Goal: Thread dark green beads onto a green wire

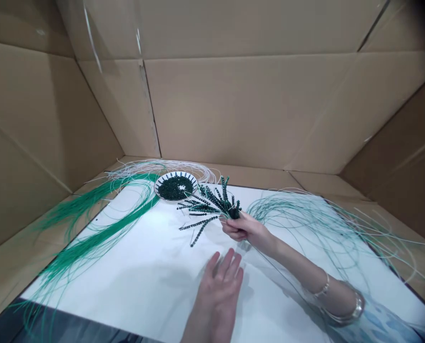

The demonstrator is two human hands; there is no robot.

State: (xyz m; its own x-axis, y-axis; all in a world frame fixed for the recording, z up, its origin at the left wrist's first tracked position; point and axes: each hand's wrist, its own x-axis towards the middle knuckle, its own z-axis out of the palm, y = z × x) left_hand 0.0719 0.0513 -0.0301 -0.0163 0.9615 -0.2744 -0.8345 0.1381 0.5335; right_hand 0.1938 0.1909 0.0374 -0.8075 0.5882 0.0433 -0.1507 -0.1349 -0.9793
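My right hand [243,228] is closed round a bunch of thin strands threaded with dark green beads [207,206]; the beaded ends fan out to the left over the white table top [133,267]. The free ends trail off to the right as pale green strands [305,214]. My left hand [222,276] hovers flat over the table just below, fingers stretched out and holding nothing. A small white plate [158,183] filled with dark green beads stands just beyond the fanned ends.
A long bundle of bright green strands [91,238] curves along the table's left side, with whitish strands [144,166] behind the plate. Cardboard walls [233,105] close in the back and both sides. Bracelets sit on my right wrist [340,300].
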